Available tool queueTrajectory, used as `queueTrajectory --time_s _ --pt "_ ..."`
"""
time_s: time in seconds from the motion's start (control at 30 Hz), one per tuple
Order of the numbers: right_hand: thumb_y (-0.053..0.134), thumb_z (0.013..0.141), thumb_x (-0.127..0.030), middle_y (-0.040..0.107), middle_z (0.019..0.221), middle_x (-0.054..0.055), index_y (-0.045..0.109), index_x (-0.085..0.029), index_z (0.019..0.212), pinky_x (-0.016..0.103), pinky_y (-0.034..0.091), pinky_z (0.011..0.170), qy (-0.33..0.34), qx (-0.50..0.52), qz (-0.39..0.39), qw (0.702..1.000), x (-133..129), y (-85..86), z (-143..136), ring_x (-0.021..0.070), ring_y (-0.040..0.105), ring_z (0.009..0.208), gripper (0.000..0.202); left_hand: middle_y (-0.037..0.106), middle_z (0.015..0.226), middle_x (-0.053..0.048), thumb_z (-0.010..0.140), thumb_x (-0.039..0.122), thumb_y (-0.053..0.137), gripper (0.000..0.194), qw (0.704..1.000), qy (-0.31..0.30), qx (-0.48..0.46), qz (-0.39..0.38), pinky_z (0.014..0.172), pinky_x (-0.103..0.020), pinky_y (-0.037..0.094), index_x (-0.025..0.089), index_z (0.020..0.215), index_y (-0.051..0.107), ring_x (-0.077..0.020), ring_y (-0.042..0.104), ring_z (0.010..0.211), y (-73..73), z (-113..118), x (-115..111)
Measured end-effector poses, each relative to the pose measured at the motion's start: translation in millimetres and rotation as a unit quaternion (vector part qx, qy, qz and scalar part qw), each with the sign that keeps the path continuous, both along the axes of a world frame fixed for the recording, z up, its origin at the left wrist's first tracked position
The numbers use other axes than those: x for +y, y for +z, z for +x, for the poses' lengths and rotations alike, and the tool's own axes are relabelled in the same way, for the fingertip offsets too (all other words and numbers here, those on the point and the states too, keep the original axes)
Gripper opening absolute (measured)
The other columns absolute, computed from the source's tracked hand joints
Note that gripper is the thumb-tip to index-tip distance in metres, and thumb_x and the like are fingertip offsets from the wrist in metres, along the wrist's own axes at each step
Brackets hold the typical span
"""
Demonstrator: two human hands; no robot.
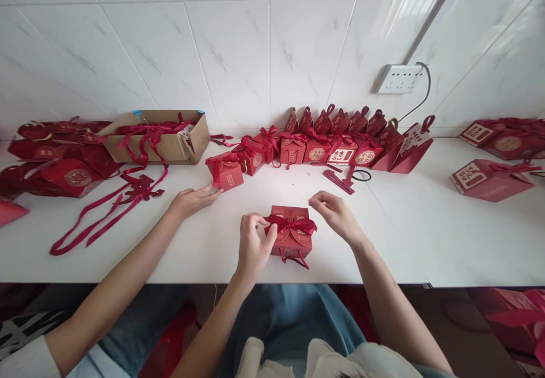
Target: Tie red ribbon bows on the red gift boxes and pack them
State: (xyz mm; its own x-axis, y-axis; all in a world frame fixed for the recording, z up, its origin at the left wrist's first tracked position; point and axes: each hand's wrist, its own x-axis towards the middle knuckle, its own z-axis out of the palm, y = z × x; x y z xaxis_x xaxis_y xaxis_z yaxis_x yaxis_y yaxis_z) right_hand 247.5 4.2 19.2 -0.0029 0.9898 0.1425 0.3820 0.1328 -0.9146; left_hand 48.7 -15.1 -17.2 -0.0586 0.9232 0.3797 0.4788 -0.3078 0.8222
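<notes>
A red box (291,246) with a ribbon bow (293,225) on top and a twisted cord handle hanging at its near side lies on the white table in front of me. My left hand (255,242) is at the box's left edge, thumb and finger pinching the left loop of the bow. Just beyond the upper right corner of the box, my right hand (336,214) is raised with curled fingers, apart from the bow; whether something small is between its fingertips is hidden.
At left, another person's hand (193,201) touches a bowed red box (227,177). Behind are a cardboard box (149,148) of ribbons, rows of red boxes (317,152) and a cable tie-like black loop (361,175). Long ribbons (100,227) trail at left; a red box (491,180) stands at right.
</notes>
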Motion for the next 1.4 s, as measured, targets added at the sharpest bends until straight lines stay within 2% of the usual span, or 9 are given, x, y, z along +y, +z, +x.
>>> queueTrajectory --time_s 0.17,0.27,0.37,0.57,0.67,0.77,0.97,1.17,1.4 --pt "0.059 0.08 -0.029 0.058 0.085 0.007 0.063 -0.017 0.065 0.033 0.044 0.078 0.141 -0.25 0.035 0.957 18.7 27.6 -37.6 0.0185 0.056 0.079 0.019 0.052 0.082 -0.002 0.08 0.017 0.055 0.009 0.994 -0.001 0.064 0.084 0.077 -0.034 0.047 0.021 0.08 0.048 -0.0175 0.052 0.083 -1.7 0.7 -2.2" --pt "0.063 0.076 -0.022 0.06 0.089 0.007 0.064 -0.017 0.063 0.03 0.045 0.074 0.193 -0.285 -0.004 0.939 23.1 29.0 -46.2 0.0173 0.058 0.076 0.014 0.055 0.081 -0.001 0.08 0.015 0.055 0.008 0.992 -0.013 0.084 0.094 0.077 -0.033 0.046 0.021 0.081 0.05 -0.0167 0.052 0.081 -0.3 -0.4 -2.9" --pt "0.061 0.075 -0.021 0.062 0.089 0.005 0.064 -0.017 0.064 0.026 0.046 0.072 0.193 -0.237 -0.013 0.952 24.7 23.6 -42.2 0.0154 0.06 0.076 0.013 0.059 0.083 -0.001 0.082 0.012 0.052 0.009 0.988 -0.049 0.102 0.106 0.08 -0.033 0.045 0.02 0.084 0.053 -0.0166 0.054 0.084 2.9 -2.2 -2.2" --pt "0.054 0.08 -0.032 0.065 0.079 0.004 0.061 -0.018 0.071 0.027 0.046 0.068 0.08 -0.16 -0.026 0.983 19.0 9.3 -32.8 0.0166 0.06 0.072 0.018 0.064 0.103 -0.002 0.085 0.004 0.041 0.032 0.963 -0.172 0.171 0.117 0.091 -0.035 0.041 0.024 0.1 0.062 -0.0179 0.053 0.1 10.5 -4.7 3.5" --pt "0.05 0.083 -0.039 0.065 0.081 0.004 0.058 -0.019 0.076 0.028 0.046 0.072 0.004 -0.088 0.008 0.996 9.7 3.8 -23.2 0.0174 0.061 0.076 0.022 0.065 0.105 -0.002 0.086 0.003 0.037 0.038 0.957 -0.195 0.181 0.112 0.092 -0.036 0.039 0.024 0.106 0.061 -0.0177 0.054 0.103 10.6 -5.1 4.9" --pt "0.043 0.084 -0.053 0.064 0.079 0.005 0.055 -0.019 0.074 0.03 0.045 0.068 -0.049 -0.076 -0.042 0.995 -4.4 -3.6 -4.0 0.0182 0.059 0.072 0.037 0.065 0.108 -0.002 0.086 0.002 0.035 0.039 0.957 -0.208 0.173 0.106 0.094 -0.036 0.039 0.022 0.108 0.06 -0.0172 0.054 0.106 9.3 -4.9 5.6" --pt "0.049 0.081 -0.057 0.06 0.07 0.003 0.058 -0.018 0.069 0.029 0.041 0.065 0.104 -0.028 -0.174 0.979 -26.1 -15.4 20.0 0.0165 0.054 0.07 0.042 0.063 0.116 -0.004 0.085 0.001 0.033 0.043 0.956 -0.226 0.162 0.097 0.096 -0.038 0.039 0.022 0.111 0.059 -0.0183 0.052 0.112 7.8 -2.7 8.1" --pt "0.055 0.075 -0.052 0.056 0.065 0.001 0.057 -0.017 0.068 0.028 0.037 0.062 0.023 0.037 -0.127 0.991 -3.7 -7.3 13.7 0.0141 0.048 0.065 0.036 0.062 0.118 -0.004 0.085 0.002 0.033 0.042 0.954 -0.228 0.17 0.093 0.097 -0.039 0.039 0.022 0.113 0.058 -0.0184 0.051 0.113 7.0 -3.9 7.4" --pt "0.061 0.068 -0.05 0.047 0.058 -0.004 0.057 -0.017 0.064 0.027 0.032 0.056 0.067 0.049 -0.121 0.989 38.6 0.9 -0.1 0.0107 0.039 0.057 0.034 0.061 0.118 -0.004 0.086 0.001 0.033 0.044 0.949 -0.227 0.194 0.1 0.095 -0.039 0.04 0.024 0.115 0.057 -0.0185 0.052 0.112 7.1 -6.0 7.1"
